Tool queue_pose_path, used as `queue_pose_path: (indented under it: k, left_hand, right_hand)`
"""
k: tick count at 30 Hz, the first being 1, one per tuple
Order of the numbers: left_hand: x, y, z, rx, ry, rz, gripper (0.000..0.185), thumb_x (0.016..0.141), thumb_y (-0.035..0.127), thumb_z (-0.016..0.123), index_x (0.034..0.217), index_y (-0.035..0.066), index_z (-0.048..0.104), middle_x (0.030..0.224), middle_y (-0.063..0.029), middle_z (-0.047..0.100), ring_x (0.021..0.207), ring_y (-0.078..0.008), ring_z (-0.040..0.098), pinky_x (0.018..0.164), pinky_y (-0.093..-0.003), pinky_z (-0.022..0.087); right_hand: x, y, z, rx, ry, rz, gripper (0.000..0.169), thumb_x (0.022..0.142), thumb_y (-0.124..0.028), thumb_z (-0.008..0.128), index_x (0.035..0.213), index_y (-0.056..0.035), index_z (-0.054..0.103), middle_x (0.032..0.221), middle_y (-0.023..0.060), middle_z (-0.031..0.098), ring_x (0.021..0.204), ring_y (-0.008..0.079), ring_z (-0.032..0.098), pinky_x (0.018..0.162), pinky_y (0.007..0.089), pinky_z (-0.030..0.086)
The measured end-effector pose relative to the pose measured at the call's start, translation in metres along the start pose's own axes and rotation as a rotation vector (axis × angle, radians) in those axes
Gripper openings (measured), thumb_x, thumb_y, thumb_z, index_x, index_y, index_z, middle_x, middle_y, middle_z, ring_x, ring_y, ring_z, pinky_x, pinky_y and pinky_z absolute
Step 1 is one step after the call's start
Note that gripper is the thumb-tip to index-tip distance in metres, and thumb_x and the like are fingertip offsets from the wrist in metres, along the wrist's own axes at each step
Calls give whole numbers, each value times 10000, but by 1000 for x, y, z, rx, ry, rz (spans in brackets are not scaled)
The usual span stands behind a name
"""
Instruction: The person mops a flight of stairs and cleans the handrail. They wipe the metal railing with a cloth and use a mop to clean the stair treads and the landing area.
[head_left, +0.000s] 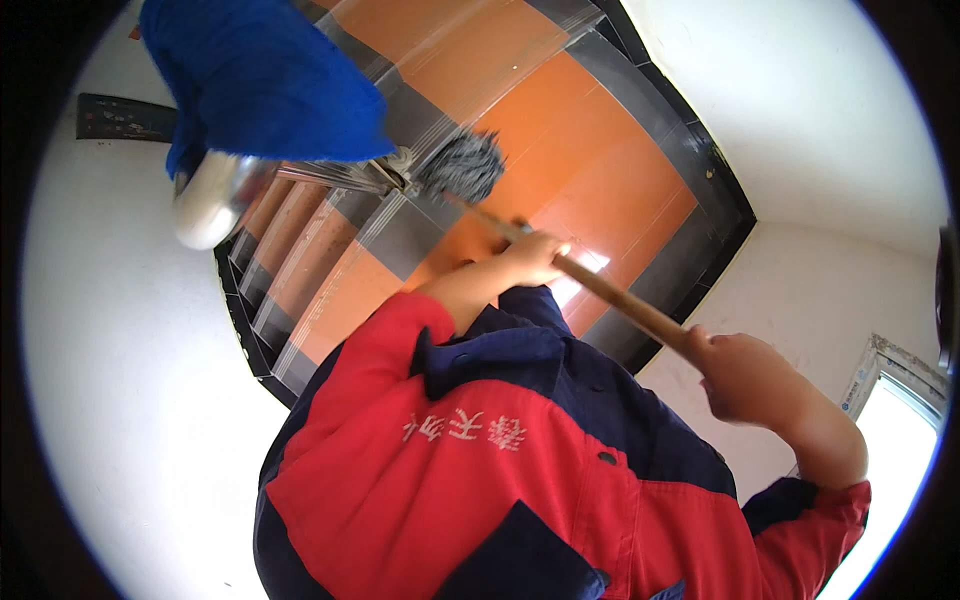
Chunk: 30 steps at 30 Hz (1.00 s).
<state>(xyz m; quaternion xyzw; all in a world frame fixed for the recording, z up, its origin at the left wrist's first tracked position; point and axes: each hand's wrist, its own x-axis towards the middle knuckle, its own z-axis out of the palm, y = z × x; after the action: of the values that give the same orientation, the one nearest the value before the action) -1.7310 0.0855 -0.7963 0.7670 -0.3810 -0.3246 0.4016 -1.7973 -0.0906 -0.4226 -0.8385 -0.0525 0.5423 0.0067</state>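
A mop with a wooden handle slants across in front of me, gripped by both hands. My left hand is wrapped around the handle lower down, nearer the mop head. Higher up, by its top end, my right hand closes on the same handle. The grey strand mop head is over the orange and dark grey tiled landing, close to the base of a railing post. Whether the strands press on the tiles is hard to tell.
A blue cloth drapes over a shiny metal handrail at upper left, hiding part of the stairs. Tiled steps run along the left; more steps lie at the top. Black skirting edges white walls. A window is at right.
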Motion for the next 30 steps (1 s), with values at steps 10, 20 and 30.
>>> queue_pose_path:
  k: [10, 20, 30]
  left_hand:
    - [-174, -10, 5, 67, -102, -441, 212, 707, 284, 689, 812, 120, 605, 799, -152, 649, 815, -369, 625, 684, -457, 470]
    - [-16, 90, 71, -14, -288, -226, 159, 782, 215, 591, 922, 139, 578, 830, -136, 654, 814, -362, 627, 668, -456, 451]
    - [195, 92, 202, 31, 372, -473, 427, 773, 189, 685, 1160, 86, 537, 1105, -202, 534, 1035, -346, 547, 857, -442, 483]
  right_hand:
    - [70, -1, 45, 42, -49, -471, 347, 819, -168, 654, 1081, -31, 472, 723, 178, 612, 725, 386, 614, 619, 483, 450]
    - [-28, 155, 75, 173, -36, -230, 347, 824, -184, 662, 1084, -41, 482, 764, 198, 625, 768, 397, 616, 661, 465, 468]
    - [-30, 271, 223, 1179, 110, 34, 530, 825, -166, 664, 1291, -73, 428, 694, 132, 580, 581, 217, 582, 543, 359, 455]
